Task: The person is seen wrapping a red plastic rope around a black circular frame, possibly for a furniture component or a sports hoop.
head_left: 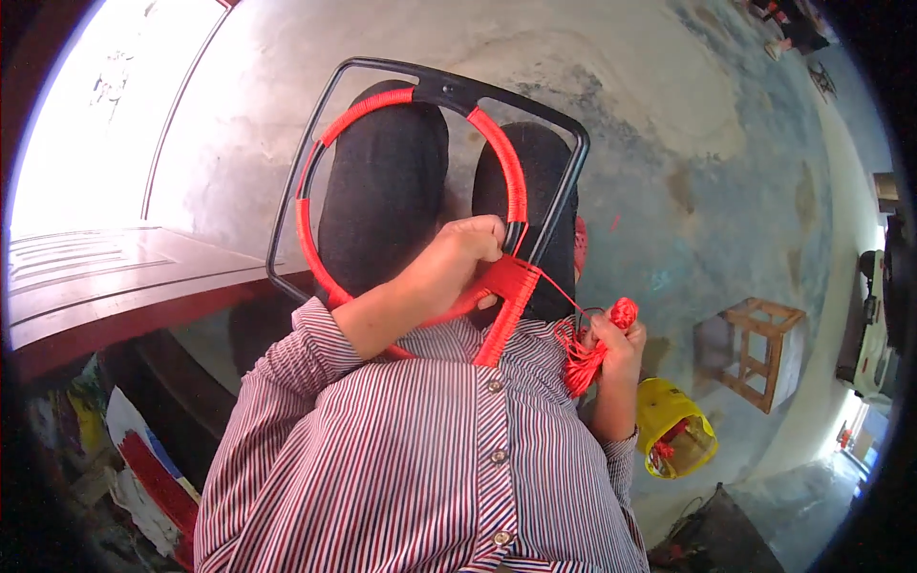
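Observation:
A black metal frame [570, 196] with a round ring inside it rests across my lap. Red cord [504, 158] is wound tightly round most of the ring, with short black stretches bare. My left hand [466, 250] is closed around the ring's right side, where the wrapping spreads onto the frame's side bar. A thin strand runs from there to my right hand [616, 342], which is closed on a bundle of red cord [585, 363] with loose loops hanging down. Some left fingers are hidden behind the wrapping.
On the floor to the right stand a yellow bucket [676, 435] with red cord inside and a wooden-framed stool [759, 353]. A brown wooden table [124, 277] lies at my left, near the frame. Papers and bags [153, 477] sit below it.

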`<state>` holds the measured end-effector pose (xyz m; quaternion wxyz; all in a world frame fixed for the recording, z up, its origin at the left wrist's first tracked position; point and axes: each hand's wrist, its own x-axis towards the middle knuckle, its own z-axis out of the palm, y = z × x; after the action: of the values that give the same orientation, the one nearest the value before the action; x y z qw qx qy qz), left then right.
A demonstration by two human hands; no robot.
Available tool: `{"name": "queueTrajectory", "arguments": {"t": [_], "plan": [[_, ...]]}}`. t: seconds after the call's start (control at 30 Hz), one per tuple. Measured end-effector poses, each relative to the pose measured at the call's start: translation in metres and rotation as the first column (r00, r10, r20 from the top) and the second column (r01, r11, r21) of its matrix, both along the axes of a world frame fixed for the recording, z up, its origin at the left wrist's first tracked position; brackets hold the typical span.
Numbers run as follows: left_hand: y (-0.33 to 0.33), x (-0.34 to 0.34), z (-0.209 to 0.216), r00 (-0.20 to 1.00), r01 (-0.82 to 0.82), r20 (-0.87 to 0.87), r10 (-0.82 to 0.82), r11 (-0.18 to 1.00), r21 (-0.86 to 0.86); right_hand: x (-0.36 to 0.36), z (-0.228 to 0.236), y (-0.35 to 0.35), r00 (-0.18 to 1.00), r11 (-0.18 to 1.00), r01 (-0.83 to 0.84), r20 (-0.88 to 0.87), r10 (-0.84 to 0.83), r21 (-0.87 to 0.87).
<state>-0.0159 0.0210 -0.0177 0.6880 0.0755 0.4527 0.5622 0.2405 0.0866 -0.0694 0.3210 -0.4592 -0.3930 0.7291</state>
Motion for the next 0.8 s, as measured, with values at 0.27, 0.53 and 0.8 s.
{"name": "queueTrajectory", "arguments": {"t": [0.27,0.53,0.8], "plan": [[-0.001,-0.003,0.003,0.995,0.088,-0.052,-0.09,0.995,-0.044,-0.017,-0.03,0.064,0.893,0.928,-0.242,0.439,0.098,0.284],[-0.008,0.009,-0.003,0.76,-0.145,-0.524,0.385,0.886,0.441,-0.109,0.077,0.051,0.809,0.055,-0.585,0.579,0.097,0.809],[-0.002,0.0,-0.009,0.901,-0.192,-0.407,0.151,0.98,-0.06,-0.085,0.031,0.052,0.871,0.258,-0.358,0.421,-0.253,0.897]]}}
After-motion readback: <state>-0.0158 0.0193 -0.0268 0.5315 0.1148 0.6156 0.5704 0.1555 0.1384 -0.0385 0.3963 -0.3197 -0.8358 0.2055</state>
